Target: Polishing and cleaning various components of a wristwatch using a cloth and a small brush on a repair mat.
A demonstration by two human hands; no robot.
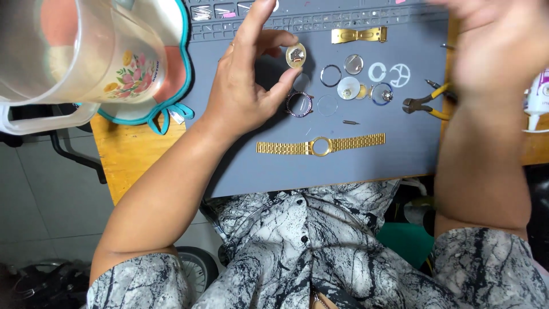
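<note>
Left hand [243, 86] is pinching a small round watch movement [295, 55] between thumb and fingertips, edge-on grip, index finger sticking straight up, holding it above the grey work mat [366, 160]. Right hand [497, 46] is hovering over the mat's right edge, motion-blurred; looks loosely spread with nothing visible in it, but can't tell for sure.

Just below the movement, a dark watch case ring [299, 104] is lying on the mat. To its right a cluster of loose parts is sitting: a metal ring [330, 75], a clear round crystal [353, 64], a white dial disc [348, 88], two white plastic spacer rings [389, 73], a blue-rimmed part [381, 94]. A gold clasp [358, 35] is lying near the mat's top. A gold bracelet with round bezel [320, 146] is stretching across the near part of the mat. Yellow-handled pliers [426, 103] are resting at the mat's right edge.

Mat is sitting on a wooden tabletop [128, 154]. A translucent floral-print jug [80, 51] is filling the upper-left corner, close to the camera.
</note>
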